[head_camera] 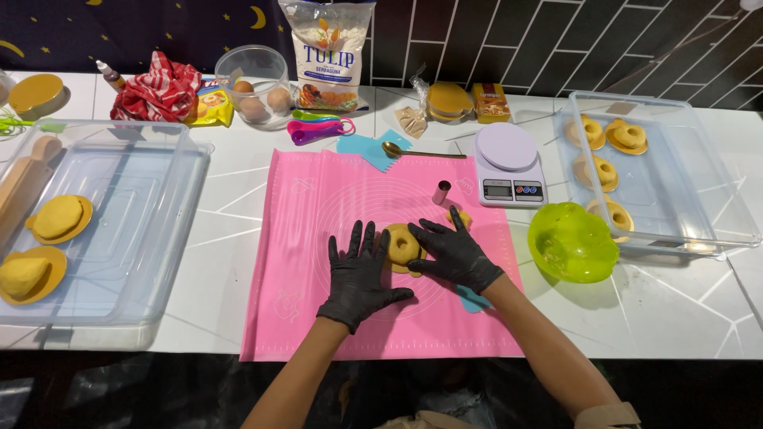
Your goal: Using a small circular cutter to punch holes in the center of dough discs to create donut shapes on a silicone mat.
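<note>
Hands: two, both in black gloves; left hand (359, 274) lies flat with fingers spread on the mat, touching the left edge of the dough ring; right hand (453, 253) rests open against its right side. Neither hand is closed around it.
Mat: one pink mat (318, 278), thin and smooth, with faint printed circles, on the white table (230, 199).
Clear tubs: two, rigid plastic. Left tub (159, 262) holds two yellow dough lumps, each on a yellow disc, and one wooden rolling pin (24, 179). Right tub (675, 191) holds four dough rings on discs.
Green bowl: one (572, 241), glossy translucent plastic, just beside the right tub.
Scale: one white kitchen scale (509, 167) with round plate.
Glass bowl: one (254, 83), with two brown eggs that I can count.
Dough ring: one (402, 246), yellow, soft and matt, round with a hole in the middle (it sits near the centre of the mat, between the hands).
Cutter: one small metal cylinder (441, 191), upright on the mat.
</note>
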